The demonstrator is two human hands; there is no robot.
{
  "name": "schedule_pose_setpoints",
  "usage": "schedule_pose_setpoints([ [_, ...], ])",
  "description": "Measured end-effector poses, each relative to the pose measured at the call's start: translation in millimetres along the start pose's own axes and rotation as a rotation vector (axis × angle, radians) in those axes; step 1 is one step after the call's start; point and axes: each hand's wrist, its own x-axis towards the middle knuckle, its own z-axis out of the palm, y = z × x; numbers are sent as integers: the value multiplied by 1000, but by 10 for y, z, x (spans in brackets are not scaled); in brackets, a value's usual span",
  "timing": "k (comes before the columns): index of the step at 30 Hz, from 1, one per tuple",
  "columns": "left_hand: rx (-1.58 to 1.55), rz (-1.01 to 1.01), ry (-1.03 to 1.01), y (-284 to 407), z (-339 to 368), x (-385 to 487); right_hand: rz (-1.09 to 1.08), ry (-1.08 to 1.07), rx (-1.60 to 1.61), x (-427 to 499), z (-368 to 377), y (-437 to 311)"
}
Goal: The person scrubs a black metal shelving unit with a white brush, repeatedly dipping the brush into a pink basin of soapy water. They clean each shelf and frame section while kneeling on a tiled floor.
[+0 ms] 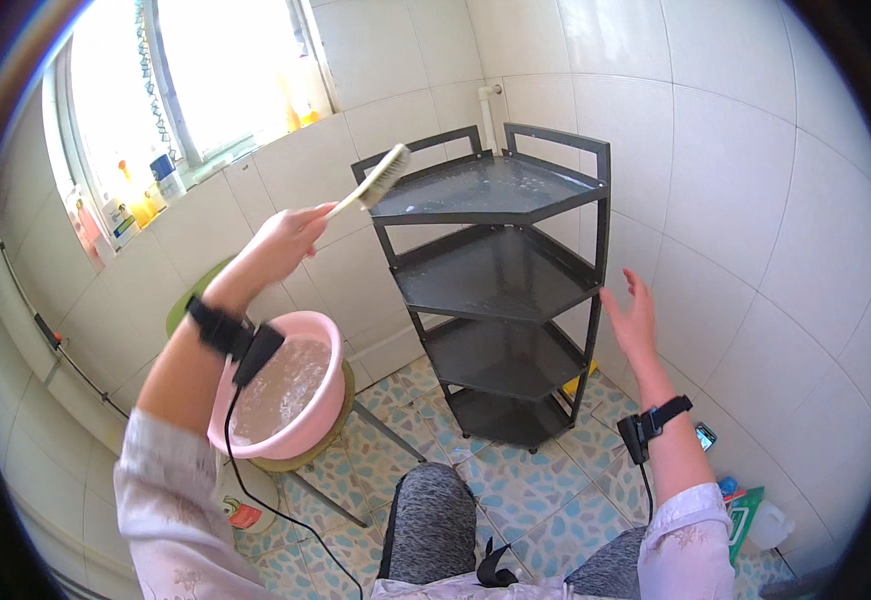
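Note:
My left hand [283, 244] grips the thin handle of a light-coloured scrub brush [384, 177], raised beside the left end of the top shelf. The brush bristles face down and right. A black metal corner shelf rack [494, 279] with several tiers stands against the tiled corner; its top tier [489, 186] bears wet, whitish spots. My right hand [633, 315] is at the rack's right post near the second tier, fingers apart, holding nothing; whether it touches the post cannot be told. Below my left forearm, a pink plastic basin [328, 397] holds cloudy, rippling water.
The basin rests on a round stool [347, 390] with metal legs [388, 429]. Bottles [168, 180] line the windowsill at the left. A white bucket [255, 499] stands beneath the basin. Near the right wall are a phone [705, 436], a green package [743, 521] and a translucent jug [771, 525].

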Motion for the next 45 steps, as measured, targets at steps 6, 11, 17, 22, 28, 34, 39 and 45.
schedule_pose_setpoints([
  [6,966,257,-325,603,476,900,-99,48,-312,213,301,-248],
  [11,391,510,-312,1189,883,1136,50,-20,-39,386,581,-28],
  [17,970,348,-367,782,830,1661,161,-84,42,385,721,216],
  [22,726,420,-320,1008,944,1653,158,-51,113,386,782,225],
  [28,596,449,-419,1675,732,1169,188,-80,88,386,786,232],
  [34,578,381,-313,1186,895,1509,202,-120,73,379,766,234],
  [39,809,295,-372,1156,1192,1788,209,-115,59,401,782,262],
  [45,97,68,-335,1599,968,1483,216,-143,124,374,762,296],
])
